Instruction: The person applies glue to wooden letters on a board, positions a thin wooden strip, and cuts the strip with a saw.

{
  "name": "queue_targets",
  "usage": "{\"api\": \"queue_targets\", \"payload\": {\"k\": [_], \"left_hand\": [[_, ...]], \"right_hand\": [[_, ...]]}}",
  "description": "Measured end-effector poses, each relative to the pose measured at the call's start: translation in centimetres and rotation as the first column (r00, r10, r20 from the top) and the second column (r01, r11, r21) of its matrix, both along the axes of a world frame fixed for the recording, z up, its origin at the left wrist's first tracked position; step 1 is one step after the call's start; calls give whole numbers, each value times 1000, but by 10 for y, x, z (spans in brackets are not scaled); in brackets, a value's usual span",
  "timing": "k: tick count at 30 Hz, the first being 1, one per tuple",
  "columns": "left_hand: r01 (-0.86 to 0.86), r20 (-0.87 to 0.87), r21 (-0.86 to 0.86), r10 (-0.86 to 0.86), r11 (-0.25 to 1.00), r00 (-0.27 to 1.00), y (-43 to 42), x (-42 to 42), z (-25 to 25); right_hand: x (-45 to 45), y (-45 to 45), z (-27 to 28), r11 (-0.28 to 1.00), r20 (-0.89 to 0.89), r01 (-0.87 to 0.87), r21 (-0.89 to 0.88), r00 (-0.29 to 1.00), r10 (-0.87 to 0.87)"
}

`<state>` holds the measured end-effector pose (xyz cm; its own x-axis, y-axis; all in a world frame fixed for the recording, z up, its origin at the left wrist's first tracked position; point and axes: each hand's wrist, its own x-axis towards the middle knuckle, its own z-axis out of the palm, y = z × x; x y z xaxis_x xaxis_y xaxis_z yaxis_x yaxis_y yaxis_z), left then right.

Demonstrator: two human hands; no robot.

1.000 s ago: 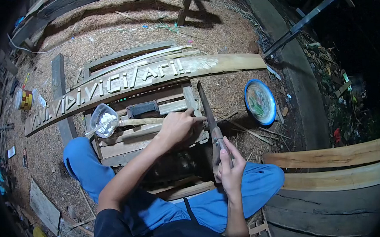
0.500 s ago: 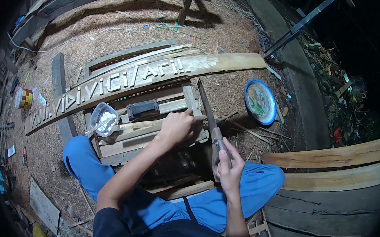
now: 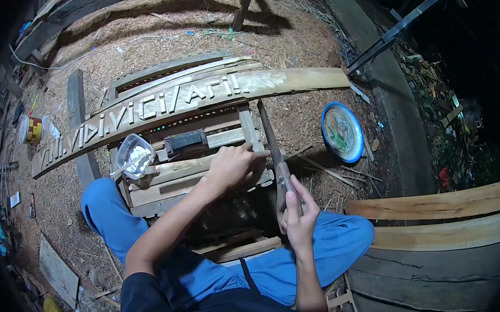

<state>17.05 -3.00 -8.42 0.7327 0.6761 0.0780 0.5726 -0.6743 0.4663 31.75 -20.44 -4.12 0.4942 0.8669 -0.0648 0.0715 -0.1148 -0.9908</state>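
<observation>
My right hand (image 3: 299, 210) is wrapped round the wooden handle of a handsaw (image 3: 272, 137), whose narrow dark blade points away from me. My left hand (image 3: 230, 166) is closed on a thin wooden strip (image 3: 176, 164) lying across the slatted wooden stand (image 3: 148, 196). The strip's right end meets the blade just past my left fingers; the exact contact is hard to make out. Beyond my hands, a long board (image 3: 308, 79) with raised wooden letters rests across the stand. A dark block (image 3: 185, 142) lies between the board and my left hand.
A clear tub of white paste (image 3: 136, 158) with a stick in it stands left of the block. On the right lies a blue-rimmed basin (image 3: 343, 133). Planks (image 3: 439, 205) extend at lower right, and a bucket (image 3: 31, 130) stands at far left.
My right hand and the handsaw have shifted slightly forward and left, away from my body. My left hand stays almost in the same place on the strip.
</observation>
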Motion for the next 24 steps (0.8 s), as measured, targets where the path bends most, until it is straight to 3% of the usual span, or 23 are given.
{"api": "queue_targets", "payload": {"k": [5, 6, 7, 10, 14, 21, 23, 24], "left_hand": [[17, 78, 54, -21, 998, 997, 5, -4, -4], [2, 90, 38, -5, 999, 996, 3, -3, -1], [2, 89, 33, -4, 999, 996, 2, -3, 1], [6, 120, 2, -6, 1000, 993, 3, -3, -1], [12, 104, 4, -12, 1000, 995, 5, -3, -1], [11, 39, -15, -11, 1000, 999, 7, -2, 2], [2, 115, 15, -4, 1000, 993, 8, -3, 0], [-3, 104, 36, -1, 999, 995, 6, -3, -1]], "right_hand": [[1, -21, 1, 999, -62, -31, -17, 998, 30], [2, -17, -4, 999, 47, -32, 20, 998, 31], [6, -16, -5, 999, 47, -33, 15, 998, 32], [4, -8, 14, 999, -115, -20, -44, 993, 15], [2, -21, 9, 999, 18, -39, -1, 999, 39], [-1, -14, 8, 999, -6, -5, -48, 1000, 4], [2, -20, 13, 999, 54, -32, -26, 998, 33], [3, -21, 12, 999, -6, -20, -47, 1000, 20]]}}
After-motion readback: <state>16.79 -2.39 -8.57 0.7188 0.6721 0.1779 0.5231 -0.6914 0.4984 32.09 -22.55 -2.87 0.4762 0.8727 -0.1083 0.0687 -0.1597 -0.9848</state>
